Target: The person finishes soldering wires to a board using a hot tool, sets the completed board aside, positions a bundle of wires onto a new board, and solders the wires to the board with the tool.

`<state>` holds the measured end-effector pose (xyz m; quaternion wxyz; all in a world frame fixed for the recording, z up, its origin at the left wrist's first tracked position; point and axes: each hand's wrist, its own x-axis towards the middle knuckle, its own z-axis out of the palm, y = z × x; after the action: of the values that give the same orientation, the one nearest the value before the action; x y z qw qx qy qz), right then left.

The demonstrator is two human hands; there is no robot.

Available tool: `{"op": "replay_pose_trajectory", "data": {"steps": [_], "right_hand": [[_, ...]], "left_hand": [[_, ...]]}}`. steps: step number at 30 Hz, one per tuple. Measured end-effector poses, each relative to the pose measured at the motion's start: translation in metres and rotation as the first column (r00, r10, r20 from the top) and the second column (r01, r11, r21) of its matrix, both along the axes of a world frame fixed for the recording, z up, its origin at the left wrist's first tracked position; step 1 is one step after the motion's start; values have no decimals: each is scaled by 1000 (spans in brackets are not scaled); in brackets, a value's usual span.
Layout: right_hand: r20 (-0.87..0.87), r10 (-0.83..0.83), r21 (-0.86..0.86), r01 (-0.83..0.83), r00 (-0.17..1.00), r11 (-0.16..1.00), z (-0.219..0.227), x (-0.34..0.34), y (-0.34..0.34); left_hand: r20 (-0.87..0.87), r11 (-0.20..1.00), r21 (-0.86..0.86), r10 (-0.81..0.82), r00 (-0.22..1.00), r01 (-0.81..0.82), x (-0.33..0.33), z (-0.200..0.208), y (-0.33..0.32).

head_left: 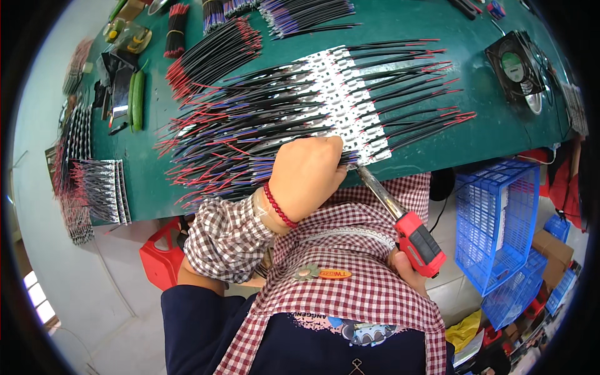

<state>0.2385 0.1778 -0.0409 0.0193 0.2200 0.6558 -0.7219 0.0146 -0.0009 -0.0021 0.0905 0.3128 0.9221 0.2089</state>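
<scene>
A panel of small white circuit boards (340,87) lies on the green table, with rows of black wires (412,95) with red ends running out from both sides. My left hand (306,165) is closed over the panel's near edge, its fingers pinching a dark wire beside the boards. My right hand (407,270), partly hidden, grips a soldering iron (420,242) with a red and black handle. The iron's metal tip points at the near edge of the panel, just right of my left fingers. Whether the tip touches cannot be made out.
More bundles of black and red wires (215,53) lie at the back of the green table (437,147). A square fan (514,67) stands at the right, green cucumbers (137,100) at the left. Blue crates (497,231) stand below right, a red stool (161,256) below left.
</scene>
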Motion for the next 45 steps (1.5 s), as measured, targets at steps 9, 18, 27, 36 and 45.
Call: {"op": "replay_pose_trajectory", "data": {"steps": [9, 18, 27, 36, 45], "right_hand": [[-64, -22, 98, 28, 998, 995, 1, -1, -2], [-236, -1, 214, 53, 972, 975, -5, -2, 1], [-31, -38, -8, 38, 999, 999, -11, 13, 5], [60, -30, 28, 29, 998, 999, -13, 17, 7], [31, 52, 165, -56, 998, 985, -31, 26, 13]], "left_hand": [[30, 997, -72, -31, 999, 33, -6, 4, 2], [-9, 995, -80, -55, 998, 55, -6, 5, 5], [54, 995, -91, -23, 998, 28, -5, 4, 2], [83, 999, -40, -11, 997, 14, 0, 5, 3], [44, 1000, -23, -10, 999, 11, 4, 2, 5]]}}
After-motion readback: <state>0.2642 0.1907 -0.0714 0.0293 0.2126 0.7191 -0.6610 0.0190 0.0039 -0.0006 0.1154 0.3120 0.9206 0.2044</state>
